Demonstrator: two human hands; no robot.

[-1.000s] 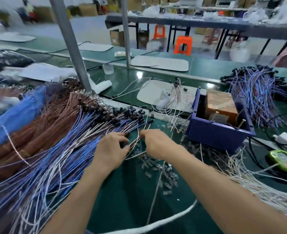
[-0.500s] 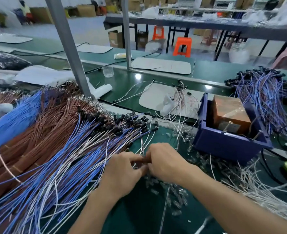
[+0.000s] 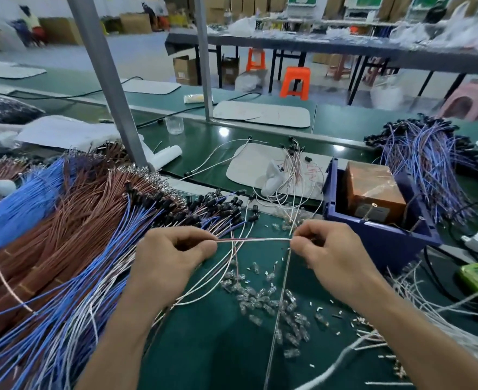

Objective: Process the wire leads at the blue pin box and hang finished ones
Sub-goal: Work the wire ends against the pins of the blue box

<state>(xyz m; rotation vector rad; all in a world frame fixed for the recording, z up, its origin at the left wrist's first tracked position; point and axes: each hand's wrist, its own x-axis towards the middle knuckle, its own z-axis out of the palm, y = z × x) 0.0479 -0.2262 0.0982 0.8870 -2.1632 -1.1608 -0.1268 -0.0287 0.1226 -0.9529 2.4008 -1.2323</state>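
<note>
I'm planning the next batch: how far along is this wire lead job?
Done, probably: the blue-violet bundle right of the blue pin box. In hand: left hand and right hand pinch one wire lead taut between them. To do: the big pile of leads at the left and the loose clear housings.

The left grip [image 3: 173,257] and right grip [image 3: 330,254] were bare hands. The left forearm [image 3: 114,333] and right forearm [image 3: 401,327] were likewise bare, uncovered from wrist to the view's lower edge.
</note>
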